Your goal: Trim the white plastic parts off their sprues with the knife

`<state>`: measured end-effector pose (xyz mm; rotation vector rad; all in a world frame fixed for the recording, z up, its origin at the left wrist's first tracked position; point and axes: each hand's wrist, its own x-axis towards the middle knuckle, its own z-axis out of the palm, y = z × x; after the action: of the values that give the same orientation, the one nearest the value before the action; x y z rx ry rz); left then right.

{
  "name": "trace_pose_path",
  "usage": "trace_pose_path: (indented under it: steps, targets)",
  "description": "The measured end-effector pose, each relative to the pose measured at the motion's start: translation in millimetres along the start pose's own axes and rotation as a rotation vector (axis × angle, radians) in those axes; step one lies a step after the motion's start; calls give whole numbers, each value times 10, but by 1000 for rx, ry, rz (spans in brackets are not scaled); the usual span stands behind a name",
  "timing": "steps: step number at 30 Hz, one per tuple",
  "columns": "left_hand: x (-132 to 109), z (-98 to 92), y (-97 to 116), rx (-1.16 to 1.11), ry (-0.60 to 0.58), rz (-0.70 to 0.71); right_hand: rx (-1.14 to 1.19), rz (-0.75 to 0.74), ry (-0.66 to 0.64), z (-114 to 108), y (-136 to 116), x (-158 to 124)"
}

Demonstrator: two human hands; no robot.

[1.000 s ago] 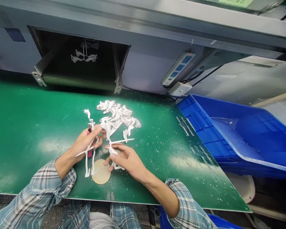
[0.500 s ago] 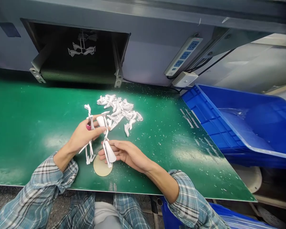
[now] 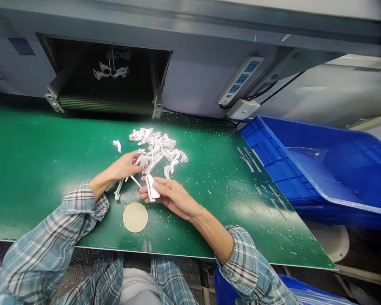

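Note:
My left hand [image 3: 126, 165] is closed around a white plastic sprue [image 3: 118, 189], whose thin runners stick out below my fingers. A small red patch shows at its fingers. The hand is at the near left edge of a pile of white moulded plastic pieces [image 3: 160, 146], so where the held part ends is hard to see. Between the thumb and fingers of my right hand [image 3: 174, 197] is a single curved white plastic piece [image 3: 152, 188], held roughly upright. One loose white piece [image 3: 117, 145] lies left of the pile.
A round beige disc [image 3: 135, 217] lies on the green table [image 3: 66, 169] near its front edge. Behind is a conveyor outlet [image 3: 104, 103] with more white parts [image 3: 111, 72] inside. A power strip [image 3: 240, 80] hangs on the machine. Blue bins [image 3: 273, 156] stand at right.
My left hand has moved right, towards the pile, with the sprue. My right fingers have closed on a white piece and raised it slightly. The disc is now uncovered.

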<state>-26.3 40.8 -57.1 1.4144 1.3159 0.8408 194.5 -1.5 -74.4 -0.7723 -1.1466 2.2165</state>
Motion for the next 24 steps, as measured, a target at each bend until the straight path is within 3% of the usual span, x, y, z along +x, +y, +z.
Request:
trace_pose_path:
  steps: [4, 8, 15, 19, 24]
  targets:
    - [-1, -18, 46, -19, 86, -11, -531, -143, 221, -179, -123, 67]
    - [-205, 84, 67, -164, 13, 29, -1091, -282, 343, -169, -225, 175]
    - [-350, 277, 93, -331, 340, 181, -1157, -391, 314, 106, -160, 482]
    - [-389, 245, 88, -350, 425, 236, -1187, -430, 355, 141, -132, 629]
    - [-420, 86, 50, -397, 449, 256, -1371, -461, 446, -2, -219, 777]
